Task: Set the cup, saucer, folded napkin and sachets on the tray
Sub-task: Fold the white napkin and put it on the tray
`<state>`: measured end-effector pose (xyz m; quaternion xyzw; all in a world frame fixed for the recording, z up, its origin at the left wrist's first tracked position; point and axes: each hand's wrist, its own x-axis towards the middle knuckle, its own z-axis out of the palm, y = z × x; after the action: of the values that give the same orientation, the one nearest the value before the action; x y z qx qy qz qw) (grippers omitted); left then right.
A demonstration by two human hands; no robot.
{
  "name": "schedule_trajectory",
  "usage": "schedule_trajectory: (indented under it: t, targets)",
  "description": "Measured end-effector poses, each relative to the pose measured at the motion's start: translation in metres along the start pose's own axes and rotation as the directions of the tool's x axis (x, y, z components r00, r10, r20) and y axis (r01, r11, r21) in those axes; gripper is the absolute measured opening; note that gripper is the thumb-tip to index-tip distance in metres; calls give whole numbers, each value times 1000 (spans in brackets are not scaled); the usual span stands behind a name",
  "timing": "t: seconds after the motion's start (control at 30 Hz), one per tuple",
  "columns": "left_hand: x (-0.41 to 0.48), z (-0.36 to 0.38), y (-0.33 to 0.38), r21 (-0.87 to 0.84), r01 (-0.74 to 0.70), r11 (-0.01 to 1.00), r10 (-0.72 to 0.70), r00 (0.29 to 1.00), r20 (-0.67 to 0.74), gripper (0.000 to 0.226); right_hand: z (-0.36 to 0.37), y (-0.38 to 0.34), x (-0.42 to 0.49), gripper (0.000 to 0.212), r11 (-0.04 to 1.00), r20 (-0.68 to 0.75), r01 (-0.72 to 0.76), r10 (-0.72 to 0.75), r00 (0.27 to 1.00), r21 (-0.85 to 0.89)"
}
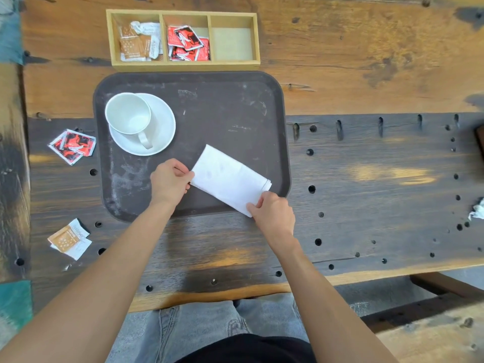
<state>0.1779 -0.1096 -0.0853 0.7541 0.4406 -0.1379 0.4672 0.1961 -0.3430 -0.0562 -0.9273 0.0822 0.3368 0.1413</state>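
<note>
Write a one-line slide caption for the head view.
Both hands, left hand and right hand, hold the folded napkin over the tray.

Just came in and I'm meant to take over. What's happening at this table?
A person is holding a folded white napkin over the dark tray, left hand and right hand each pinching an end. The cup already sits on its saucer on the tray. Sachets lie on the table beside it.

A worn wooden table [366, 74] fills the view, its near half dark-stained and drilled with holes. Below its near edge runs a wooden bench [445, 286] over grey floor [372, 297].
</note>
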Motion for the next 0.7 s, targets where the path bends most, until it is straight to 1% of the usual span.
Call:
schedule_trajectory:
  t: [0.03,0.07,0.13,0.2,0.27,0.3,0.33,0.4,0.5,0.57,0.63,0.7]
  targets:
    - [-1,1,0,10,14,1000,-14,999,-34,13,-4,-1,3,26,996,-22,33,-35,999,-87]
    - [-3,2,0,25,42,999,-41,997,-69,19,-9,-3,8,29,990,-51,75,-82,995,-119]
    - [-11,1,0,30,126,992,-122,988,-96,25,-21,-9,21,26,974,-99,203,-213,972,-98]
    - [-21,3,-2,-78,234,969,-236,972,-16,27,-33,-19,38,21,947,-89,318,-321,943,-46]
    - [-31,8,-3,-218,333,917,-321,943,90,28,-42,-34,58,27,919,-32,394,-395,918,-14]
    - [-35,11,-3,-271,360,893,-342,933,111,26,-44,-43,68,32,903,1,430,-430,903,-6]
    - [-38,15,-3,-312,372,874,-357,928,106,25,-45,-53,77,37,887,39,462,-462,886,0]
    - [-41,21,-2,-363,360,859,-370,928,42,27,-46,-75,94,47,851,138,525,-519,843,-5]
    - [-39,28,3,-380,297,876,-345,936,-63,40,-44,-104,114,54,808,285,588,-558,779,-25]
    - [-34,32,8,-370,279,886,-339,935,-107,38,-40,-120,123,52,767,361,638,-578,731,-64]
    - [-27,35,12,-361,283,889,-347,929,-128,26,-36,-131,131,44,713,411,693,-604,683,-104]
    - [-20,37,16,-354,298,887,-362,923,-131,18,-34,-139,138,36,693,433,710,-605,669,-129]
